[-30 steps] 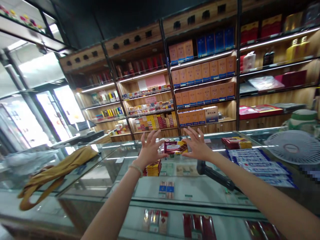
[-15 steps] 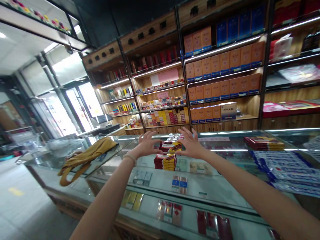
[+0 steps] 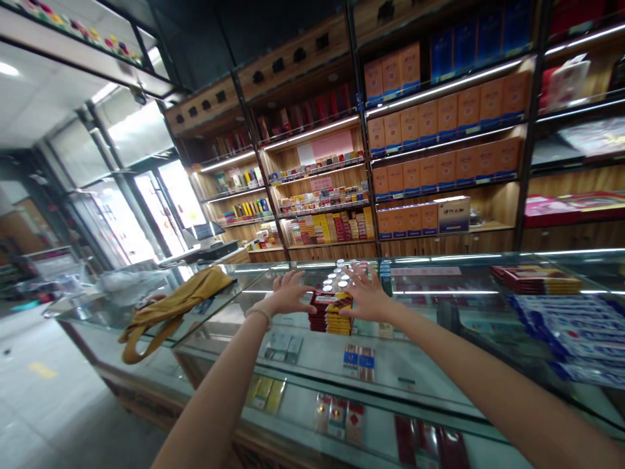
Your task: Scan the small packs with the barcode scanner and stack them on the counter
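A neat stack of flat red-and-yellow packets stands on the glass counter in front of me. At its left edge is my left hand, fingers stretched out and thumb close to the upper packets. My right hand spreads its fingers on the other side, thumb and fingertips by the yellow ends. Whether the fingertips touch the stack I cannot tell. Just behind it, several small white-capped containers show, partly covered by my right fingers.
A mustard-coloured bag lies on the counter at left. On the right are another red-and-yellow stack and blue-and-white packets. Flat packs lie inside the glass case. Shelves with orange boxes line the back wall.
The upper red-and-yellow packets between my hands have come down onto the stack, which looks taller. My hands have lowered slightly with them, and the white-capped containers show more.
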